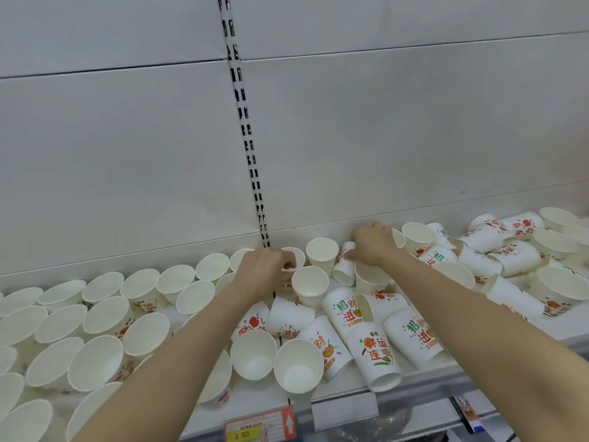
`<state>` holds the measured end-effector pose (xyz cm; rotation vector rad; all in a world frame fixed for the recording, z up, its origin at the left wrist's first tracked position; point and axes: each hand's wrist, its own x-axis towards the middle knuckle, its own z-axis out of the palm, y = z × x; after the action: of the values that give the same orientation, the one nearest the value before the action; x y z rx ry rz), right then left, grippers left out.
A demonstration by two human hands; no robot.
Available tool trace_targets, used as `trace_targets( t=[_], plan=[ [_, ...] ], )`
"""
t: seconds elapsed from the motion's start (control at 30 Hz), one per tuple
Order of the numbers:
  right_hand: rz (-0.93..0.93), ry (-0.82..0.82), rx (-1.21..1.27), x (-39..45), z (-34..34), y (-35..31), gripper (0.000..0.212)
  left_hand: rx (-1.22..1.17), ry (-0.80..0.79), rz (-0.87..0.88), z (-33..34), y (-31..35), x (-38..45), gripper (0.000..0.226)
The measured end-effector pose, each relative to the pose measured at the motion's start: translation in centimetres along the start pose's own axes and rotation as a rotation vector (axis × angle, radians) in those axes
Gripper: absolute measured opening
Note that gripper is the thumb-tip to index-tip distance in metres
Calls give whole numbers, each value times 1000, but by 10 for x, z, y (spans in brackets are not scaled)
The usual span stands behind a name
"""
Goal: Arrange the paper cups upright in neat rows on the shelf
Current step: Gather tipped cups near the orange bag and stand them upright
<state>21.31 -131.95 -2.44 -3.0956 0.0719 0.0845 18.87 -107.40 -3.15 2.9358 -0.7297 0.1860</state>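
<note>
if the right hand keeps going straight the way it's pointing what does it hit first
Probably the shelf's back wall. The right hand, gripping a tipped cup, reaches toward the rear, and little seems to lie beyond it, though depth is unclear.

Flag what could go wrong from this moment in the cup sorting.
The right hand grips a tilted cup amid standing cups, so lifting it may topple the cup beside it. Toppled cups lie at the shelf's front edge; a forearm brushing them could roll one off.
</note>
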Motion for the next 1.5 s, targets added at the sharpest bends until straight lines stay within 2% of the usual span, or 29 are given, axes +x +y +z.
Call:
trace_targets(
  t=[0.07,0.13,0.2,0.27,0.33,0.43,0.47,0.53,0.57,0.6,0.63,0.67,0.73,0.77,0.83,0.93,1.03,1.13,1.2,1.37,1.5],
  plan=[
    [38,77,102,-1,-3,0,23,-56,22,-33,-8,-2,-6,23],
    [20,194,231,-5,-4,3,10,-72,55,-67,-16,-7,-14,20],
    [-47,277,272,-12,-5,4,6,-85,37,-83,-25,-12,-23,14],
    [-120,319,205,-17,1,4,5,-108,-63,-80,-33,-16,-32,10],
    [-154,288,127,-19,8,4,8,-89,-185,-82,-39,-19,-40,8],
    [-162,251,139,-19,9,6,15,-78,-343,-71,-44,-19,-47,19],
    [-169,286,176,-22,7,6,19,-88,-392,-63,-44,-18,-48,24],
    [-218,463,269,-33,-1,1,20,-70,-439,-49,-44,-16,-50,29],
    [-276,557,325,-42,-5,-6,17,-52,-444,-43,-44,-16,-50,29],
    [-359,585,392,-51,-10,-17,14,-34,-447,-34,-45,-16,-50,28],
    [-458,523,456,-62,-15,-30,13,-18,-451,-23,-46,-15,-50,27],
    [-552,379,483,-71,-17,-44,14,0,-460,-13,-47,-13,-49,26],
    [-669,57,368,-83,-18,-74,21,30,-480,7,-49,-10,-45,24],
    [-709,-33,271,-86,-15,-86,25,32,-488,12,-49,-9,-43,23],
    [-772,-105,139,-88,-10,-99,31,9,-494,8,-49,-8,-41,21],
    [-799,-136,83,-87,-8,-101,39,-53,-466,-16,-50,-10,-43,16],
    [-796,-133,34,-84,-8,-100,45,-168,-374,-52,-55,-18,-53,7],
    [-799,-185,-43,-80,-4,-102,50,-239,-282,-64,-56,-22,-66,11],
    [-806,-202,-99,-79,-4,-105,42,-219,-255,-58,-53,-22,-75,11],
    [-811,-111,-91,-80,-11,-106,23,-242,-112,-92,-39,-14,-93,8],
    [-730,-67,1,-83,-20,-94,10,-149,-11,-121,-28,-7,-103,1]
  ],
)
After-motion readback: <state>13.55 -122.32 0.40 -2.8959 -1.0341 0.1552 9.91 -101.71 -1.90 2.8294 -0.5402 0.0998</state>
